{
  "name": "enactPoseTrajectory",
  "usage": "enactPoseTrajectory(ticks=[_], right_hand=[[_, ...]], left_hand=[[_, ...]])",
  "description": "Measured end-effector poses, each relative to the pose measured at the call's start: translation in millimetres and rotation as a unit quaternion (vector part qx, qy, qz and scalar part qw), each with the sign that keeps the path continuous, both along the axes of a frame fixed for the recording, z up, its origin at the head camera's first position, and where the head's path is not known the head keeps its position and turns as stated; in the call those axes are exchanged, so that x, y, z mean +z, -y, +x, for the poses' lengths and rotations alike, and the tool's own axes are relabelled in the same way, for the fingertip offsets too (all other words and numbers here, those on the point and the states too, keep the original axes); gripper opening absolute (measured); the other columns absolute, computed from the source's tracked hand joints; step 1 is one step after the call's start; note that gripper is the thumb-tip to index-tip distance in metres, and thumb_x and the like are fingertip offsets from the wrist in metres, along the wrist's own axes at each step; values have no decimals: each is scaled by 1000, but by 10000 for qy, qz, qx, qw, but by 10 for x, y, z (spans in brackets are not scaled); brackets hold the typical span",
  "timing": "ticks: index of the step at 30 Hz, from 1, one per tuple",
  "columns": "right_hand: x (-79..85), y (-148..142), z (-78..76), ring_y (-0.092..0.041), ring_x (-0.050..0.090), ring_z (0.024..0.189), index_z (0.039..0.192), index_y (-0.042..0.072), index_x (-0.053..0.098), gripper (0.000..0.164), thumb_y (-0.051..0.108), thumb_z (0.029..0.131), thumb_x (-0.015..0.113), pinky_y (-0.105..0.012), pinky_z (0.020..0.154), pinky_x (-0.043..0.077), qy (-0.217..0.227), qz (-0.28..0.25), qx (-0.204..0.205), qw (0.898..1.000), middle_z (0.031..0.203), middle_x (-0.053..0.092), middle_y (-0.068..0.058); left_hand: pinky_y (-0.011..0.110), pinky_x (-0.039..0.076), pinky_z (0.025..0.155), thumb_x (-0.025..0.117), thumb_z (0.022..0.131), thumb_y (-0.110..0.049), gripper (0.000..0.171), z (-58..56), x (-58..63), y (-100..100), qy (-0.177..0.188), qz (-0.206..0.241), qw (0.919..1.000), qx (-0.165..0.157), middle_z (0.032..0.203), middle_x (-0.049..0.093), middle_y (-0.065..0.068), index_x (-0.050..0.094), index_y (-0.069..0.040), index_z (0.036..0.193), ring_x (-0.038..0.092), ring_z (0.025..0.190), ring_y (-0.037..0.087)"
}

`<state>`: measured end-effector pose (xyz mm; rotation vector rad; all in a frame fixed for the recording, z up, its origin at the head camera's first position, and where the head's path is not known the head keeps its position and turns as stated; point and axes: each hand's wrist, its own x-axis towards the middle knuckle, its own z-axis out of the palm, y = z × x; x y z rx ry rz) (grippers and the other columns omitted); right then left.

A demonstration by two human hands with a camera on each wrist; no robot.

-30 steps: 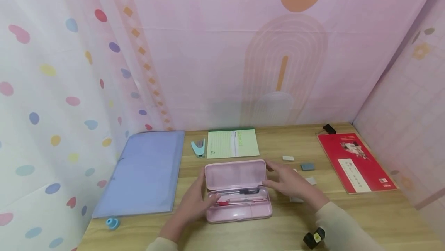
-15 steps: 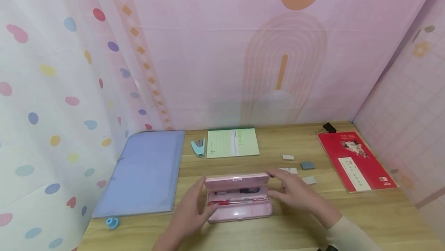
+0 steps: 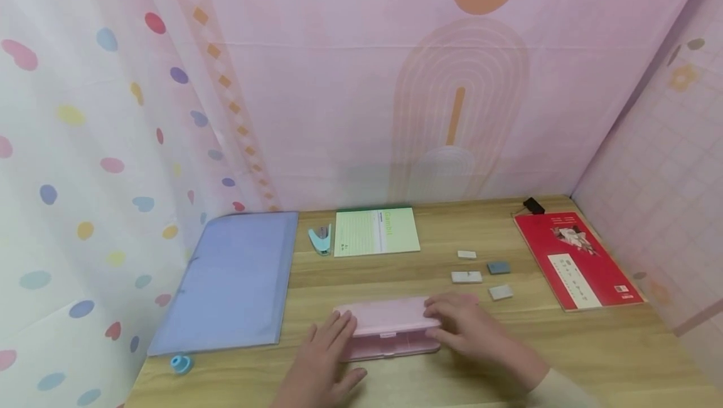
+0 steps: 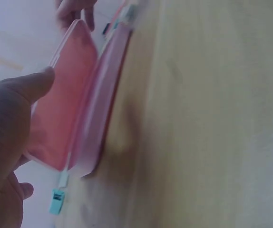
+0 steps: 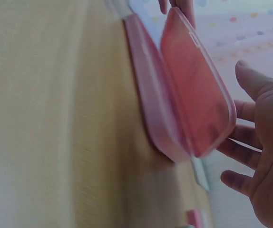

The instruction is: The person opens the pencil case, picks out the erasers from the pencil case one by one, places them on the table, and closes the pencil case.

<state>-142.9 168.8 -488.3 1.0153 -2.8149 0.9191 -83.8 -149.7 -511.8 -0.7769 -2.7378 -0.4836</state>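
Note:
A pink pencil case [image 3: 390, 346] lies in front of me, its lid [image 3: 380, 316] tilted part way down over the base. My left hand [image 3: 319, 361] rests its fingers on the lid's left end, thumb held apart at the front. At the other end, my right hand [image 3: 471, 329] touches the lid with its fingertips, the thumb near the front corner. In the left wrist view the lid [image 4: 63, 104] stands at an angle to the base [image 4: 105, 95]. The right wrist view shows the fingers behind the lid [image 5: 198, 90]. The pens inside are hidden now.
Several small erasers [image 3: 466, 277] lie beyond the right hand. Further back are a green notepad [image 3: 375, 232] and a light-blue stapler [image 3: 321, 240]. A blue folder [image 3: 231, 279] lies left, with a blue cap-like piece [image 3: 181, 364]. A red booklet [image 3: 576, 260] and black binder clip [image 3: 533, 206] lie right.
The pencil case lid has swung forward and down from upright, covering the pens. Both hands have moved with it, and the left fingers now lie on top of the lid.

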Motion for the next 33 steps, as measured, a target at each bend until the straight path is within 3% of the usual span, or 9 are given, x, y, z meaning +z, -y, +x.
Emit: enactPoseTrajectory(ticks=[3, 7, 13, 20, 33], right_hand=[[-73, 76, 34, -21, 47, 126, 121, 17, 65, 50, 56, 92, 52, -45, 104, 42, 232, 323, -53, 9992, 134, 55, 1], [-193, 186, 48, -28, 33, 138, 141, 15, 50, 64, 58, 94, 46, -53, 110, 31, 91, 766, 7, 9970, 149, 40, -6], [-302, 274, 84, -29, 20, 144, 150, 14, 34, 72, 59, 95, 43, -63, 109, 23, -77, 1082, 97, 9940, 156, 29, -7], [-346, 312, 166, -24, 20, 144, 149, 14, 37, 73, 58, 93, 49, -65, 107, 24, -252, 1000, -76, 9946, 156, 30, -3], [-341, 317, 200, -23, 19, 145, 149, 16, 37, 75, 59, 90, 52, -66, 110, 15, -144, 949, -193, 9952, 157, 27, -3]], left_hand=[[63, 35, 102, 63, 84, -59, 81, 9, -53, -26, 444, -402, 9982, -50, 151, 40, 5, 41, -11, 146, 35, 138, 30], [63, 32, 104, 55, 85, -66, 82, 12, -88, -19, 826, -790, 9934, -101, 152, 37, 5, 40, -14, 147, 33, 139, 29], [65, 29, 104, 47, 86, -71, 85, 56, -120, -8, 941, -1119, 9890, -205, 154, 34, 5, 39, -14, 148, 31, 140, 28], [67, 29, 103, 46, 85, -72, 87, 123, -178, 15, 955, -1068, 9894, -231, 156, 30, 5, 38, -13, 148, 29, 141, 28], [71, 29, 99, 39, 85, -76, 91, 172, -275, 60, 779, -1247, 9890, -132, 158, 25, 6, 30, -15, 151, 26, 141, 31]])
